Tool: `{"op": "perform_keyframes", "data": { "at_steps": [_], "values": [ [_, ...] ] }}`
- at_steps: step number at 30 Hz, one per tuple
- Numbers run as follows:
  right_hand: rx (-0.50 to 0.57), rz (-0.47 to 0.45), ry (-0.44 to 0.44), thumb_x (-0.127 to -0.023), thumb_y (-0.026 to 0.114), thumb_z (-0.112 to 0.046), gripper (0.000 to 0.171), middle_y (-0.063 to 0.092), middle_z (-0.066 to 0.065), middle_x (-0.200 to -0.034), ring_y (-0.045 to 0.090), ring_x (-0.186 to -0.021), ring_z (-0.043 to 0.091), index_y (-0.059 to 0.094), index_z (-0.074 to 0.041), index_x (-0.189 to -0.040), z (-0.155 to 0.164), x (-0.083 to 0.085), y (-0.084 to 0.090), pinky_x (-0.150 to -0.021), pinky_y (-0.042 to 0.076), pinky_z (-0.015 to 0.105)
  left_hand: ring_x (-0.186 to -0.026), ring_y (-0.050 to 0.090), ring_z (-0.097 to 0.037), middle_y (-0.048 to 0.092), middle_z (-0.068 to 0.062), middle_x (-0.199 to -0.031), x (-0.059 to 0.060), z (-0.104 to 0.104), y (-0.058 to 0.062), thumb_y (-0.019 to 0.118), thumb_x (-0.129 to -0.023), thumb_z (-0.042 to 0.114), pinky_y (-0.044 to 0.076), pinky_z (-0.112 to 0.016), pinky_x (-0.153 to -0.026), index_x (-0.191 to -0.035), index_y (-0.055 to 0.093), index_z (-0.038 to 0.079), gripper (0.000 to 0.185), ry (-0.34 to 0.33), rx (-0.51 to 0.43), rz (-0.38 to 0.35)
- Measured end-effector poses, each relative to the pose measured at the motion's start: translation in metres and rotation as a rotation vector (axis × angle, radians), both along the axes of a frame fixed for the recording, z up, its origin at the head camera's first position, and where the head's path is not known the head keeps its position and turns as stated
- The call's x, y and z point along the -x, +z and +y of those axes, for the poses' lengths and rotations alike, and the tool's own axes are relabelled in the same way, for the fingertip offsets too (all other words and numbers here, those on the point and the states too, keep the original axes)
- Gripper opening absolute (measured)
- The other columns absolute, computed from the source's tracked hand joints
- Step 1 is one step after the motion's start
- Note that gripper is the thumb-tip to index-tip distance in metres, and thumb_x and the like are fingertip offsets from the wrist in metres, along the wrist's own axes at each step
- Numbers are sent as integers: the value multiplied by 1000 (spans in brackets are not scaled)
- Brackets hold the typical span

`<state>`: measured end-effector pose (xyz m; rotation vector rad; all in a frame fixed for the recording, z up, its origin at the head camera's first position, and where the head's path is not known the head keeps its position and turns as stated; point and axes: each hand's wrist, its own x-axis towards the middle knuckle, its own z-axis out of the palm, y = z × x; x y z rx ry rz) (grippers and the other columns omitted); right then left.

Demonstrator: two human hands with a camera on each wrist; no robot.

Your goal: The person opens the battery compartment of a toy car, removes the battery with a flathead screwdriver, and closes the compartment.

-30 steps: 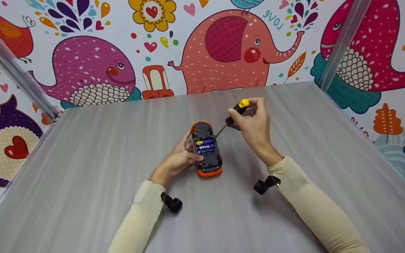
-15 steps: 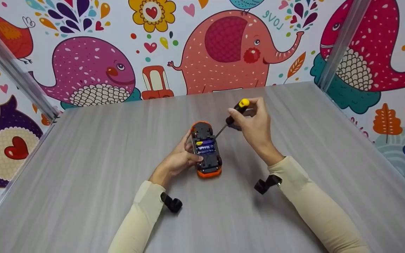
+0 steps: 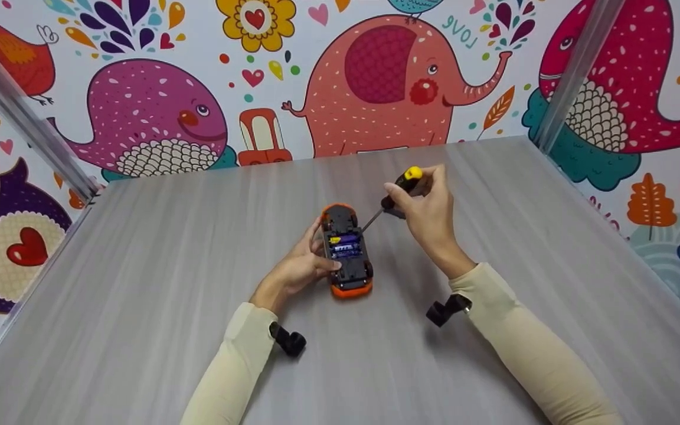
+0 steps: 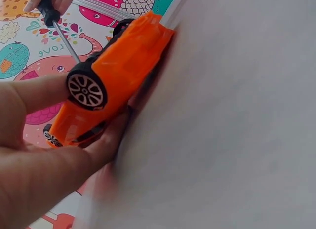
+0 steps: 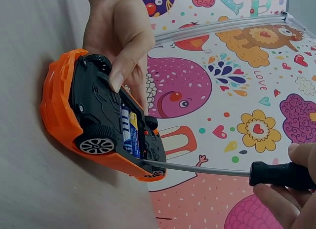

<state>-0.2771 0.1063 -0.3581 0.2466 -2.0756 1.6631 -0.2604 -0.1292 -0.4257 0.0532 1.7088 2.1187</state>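
An orange toy car (image 3: 346, 252) lies upside down on the grey table (image 3: 139, 283), its black underside up and its battery bay open with blue batteries (image 3: 345, 245) showing. My left hand (image 3: 301, 264) grips the car's left side, thumb on the underside (image 5: 116, 81). My right hand (image 3: 428, 206) holds a screwdriver (image 3: 396, 192) with a black and yellow handle. Its metal shaft (image 5: 197, 168) slants down to the car's far end. In the left wrist view the car's orange body (image 4: 116, 76) and a wheel show beside my fingers (image 4: 34, 95).
A small black piece (image 3: 396, 213) lies on the table just beyond my right hand, partly hidden. Colourful cartoon walls (image 3: 375, 77) enclose the table at the back and both sides, with metal posts (image 3: 570, 71) in the corners. Black camera mounts (image 3: 446, 310) sit on both wrists.
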Motion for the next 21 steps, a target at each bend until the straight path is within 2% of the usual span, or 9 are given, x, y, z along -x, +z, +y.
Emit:
{"op": "perform_keyframes", "data": {
  "at_steps": [5,9,12,16,21],
  "values": [
    [-12,10,40,-87,80,-21,44,56,8,-97,56,-88,18,46,-4,-109,3,2,-2,-69,54,15,-135,50,-36,26,-15,-165,0,-1,-1,55,-81,-25,54,-35,-95,-162,-4,29,114,-15,0,7],
    [13,-34,66,-88,78,-22,45,52,7,-99,53,-89,19,44,-4,-110,8,7,-4,-67,54,15,-134,50,-35,22,-15,-166,1,-2,-2,55,-81,-24,55,-33,-90,-162,-4,29,113,-16,6,8],
    [54,-77,85,-88,78,-22,46,50,8,-101,52,-90,19,42,-5,-111,11,10,-6,-68,59,19,-134,50,-34,18,-13,-168,1,-2,-1,55,-81,-24,55,-32,-88,-162,-4,29,113,-12,10,5],
    [107,-116,101,-88,78,-21,46,51,10,-103,57,-92,20,41,-6,-111,13,12,-7,-73,62,27,-133,51,-34,17,-13,-168,1,-1,0,56,-82,-23,55,-31,-87,-162,-3,29,112,-9,23,5],
    [155,-185,99,-89,77,-20,45,53,10,-105,65,-97,23,40,-7,-112,14,13,-8,-74,61,28,-132,51,-33,18,-14,-167,0,-1,0,57,-82,-22,55,-31,-87,-162,-2,30,112,-8,31,4]
  ]
}}
